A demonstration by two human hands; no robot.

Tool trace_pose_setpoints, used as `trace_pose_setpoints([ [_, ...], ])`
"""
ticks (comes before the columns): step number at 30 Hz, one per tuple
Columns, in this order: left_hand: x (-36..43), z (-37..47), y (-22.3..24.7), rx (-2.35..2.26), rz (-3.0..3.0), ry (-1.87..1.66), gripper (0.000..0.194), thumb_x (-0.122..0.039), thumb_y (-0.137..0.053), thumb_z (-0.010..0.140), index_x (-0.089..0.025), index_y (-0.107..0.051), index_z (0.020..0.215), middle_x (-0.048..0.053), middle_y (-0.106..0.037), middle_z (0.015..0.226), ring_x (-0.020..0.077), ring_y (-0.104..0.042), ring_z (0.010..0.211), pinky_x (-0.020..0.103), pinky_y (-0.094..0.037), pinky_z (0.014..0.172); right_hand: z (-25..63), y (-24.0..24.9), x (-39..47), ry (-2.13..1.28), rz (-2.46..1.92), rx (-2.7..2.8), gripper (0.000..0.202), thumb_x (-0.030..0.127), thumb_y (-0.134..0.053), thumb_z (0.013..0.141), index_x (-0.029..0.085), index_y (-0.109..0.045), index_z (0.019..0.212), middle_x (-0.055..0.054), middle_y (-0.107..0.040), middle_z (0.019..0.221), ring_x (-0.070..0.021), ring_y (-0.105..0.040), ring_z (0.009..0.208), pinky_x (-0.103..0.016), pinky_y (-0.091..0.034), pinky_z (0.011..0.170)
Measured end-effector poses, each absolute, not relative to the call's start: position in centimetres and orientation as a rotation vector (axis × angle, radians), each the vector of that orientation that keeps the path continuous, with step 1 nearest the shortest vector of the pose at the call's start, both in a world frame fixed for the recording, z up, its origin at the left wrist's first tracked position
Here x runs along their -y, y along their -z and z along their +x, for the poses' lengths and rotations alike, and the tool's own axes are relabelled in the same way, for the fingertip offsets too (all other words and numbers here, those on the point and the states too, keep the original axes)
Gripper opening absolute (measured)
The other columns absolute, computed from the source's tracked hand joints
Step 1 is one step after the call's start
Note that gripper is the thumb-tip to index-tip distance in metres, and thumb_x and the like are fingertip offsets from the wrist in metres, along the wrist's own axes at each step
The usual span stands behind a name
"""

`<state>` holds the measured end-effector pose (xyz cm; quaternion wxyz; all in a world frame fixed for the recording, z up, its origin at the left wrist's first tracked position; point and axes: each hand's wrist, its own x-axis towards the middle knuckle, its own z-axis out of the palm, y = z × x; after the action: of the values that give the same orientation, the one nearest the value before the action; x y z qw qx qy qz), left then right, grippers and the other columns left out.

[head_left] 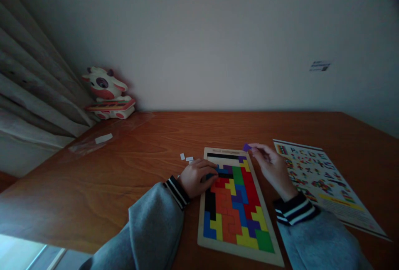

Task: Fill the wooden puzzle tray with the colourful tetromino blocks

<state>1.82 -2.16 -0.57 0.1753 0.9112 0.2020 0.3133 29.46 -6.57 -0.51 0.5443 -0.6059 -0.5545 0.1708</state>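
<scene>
A wooden puzzle board (240, 254) lies in front of me, filled mostly with coloured block pieces. My left hand (197, 177) rests over its left edge, thumb and fingers closed around the left end of a black bar-shaped puzzle piece (225, 175). This piece lies level with the blue, purple and green pieces; part of it is hidden by the fingers. Just off the board's far right corner, my right hand (270, 166) pinches a small purple puzzle piece (247, 147). White, unfilled tray floor shows near the far end, below a long black strip (222, 156).
Several small white pieces (182, 156) lie left of the board. A printed pattern sheet (330, 187) is on the right, partly under my right forearm. At the back left stand a cow toy keyboard (110, 106) and clear plastic with a white strip (104, 138).
</scene>
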Motion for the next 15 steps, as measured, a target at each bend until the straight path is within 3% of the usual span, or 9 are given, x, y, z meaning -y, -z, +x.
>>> trace_pose_setpoints([
  [9,2.4,1.9,0.7,-0.655,2.733,-0.764,0.020,-0.030,-0.057,0.095,-0.019,-0.069,0.105,0.009,-0.070,0.114,0.0240,-0.065,0.106,0.042,-0.052,0.093,24.7,0.7,6.5,-0.347,-1.246,2.019,0.021,0.019,-0.048,0.097,0.024,-0.066,0.106,-0.006,-0.070,0.106,-0.0212,-0.063,0.104,-0.041,-0.049,0.095],
  [15,2.5,2.0,0.5,-0.674,2.745,-0.749,0.020,-0.029,-0.057,0.095,-0.020,-0.069,0.107,0.008,-0.070,0.115,0.0231,-0.064,0.105,0.040,-0.051,0.093,25.2,1.1,6.3,-0.174,-1.310,2.155,0.021,0.020,-0.051,0.097,0.025,-0.064,0.111,-0.006,-0.067,0.108,-0.0240,-0.060,0.106,-0.046,-0.047,0.096],
])
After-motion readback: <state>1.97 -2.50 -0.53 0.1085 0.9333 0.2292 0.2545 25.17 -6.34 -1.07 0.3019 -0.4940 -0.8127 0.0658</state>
